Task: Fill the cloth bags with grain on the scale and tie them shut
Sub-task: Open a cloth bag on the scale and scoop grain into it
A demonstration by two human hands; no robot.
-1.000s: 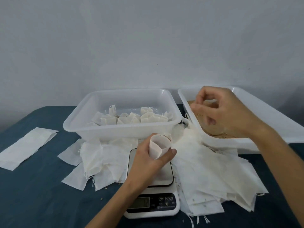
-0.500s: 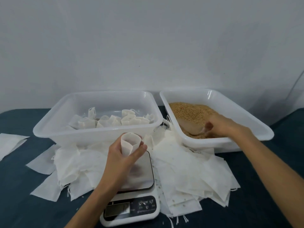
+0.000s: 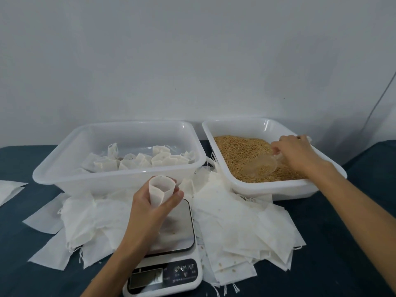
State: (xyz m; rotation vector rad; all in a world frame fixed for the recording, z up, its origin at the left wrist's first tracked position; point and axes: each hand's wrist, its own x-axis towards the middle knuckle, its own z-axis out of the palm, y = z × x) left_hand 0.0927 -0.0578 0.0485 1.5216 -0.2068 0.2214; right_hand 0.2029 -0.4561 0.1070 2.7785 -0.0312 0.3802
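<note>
My left hand (image 3: pixel 150 213) grips an open white cloth bag (image 3: pixel 159 190) upright over the steel platform of the white digital scale (image 3: pixel 182 230). My right hand (image 3: pixel 297 155) holds the handle of a clear plastic scoop (image 3: pixel 260 169), which lies in the brown grain (image 3: pixel 237 151) inside the right white tub (image 3: pixel 267 187). The scoop's bowl has some grain in it. The left white tub (image 3: pixel 64 179) holds several filled, tied cloth bags (image 3: pixel 139 160).
Flat empty cloth bags lie in heaps left (image 3: pixel 85 219) and right (image 3: pixel 242 228) of the scale on the dark blue table (image 3: pixel 342 254). More white cloth (image 3: pixel 8 189) lies at the far left edge. A grey wall stands behind the tubs.
My right hand went from above the grain tub's near rim down into the tub and took hold of the scoop. My left hand kept holding the open bag over the scale.
</note>
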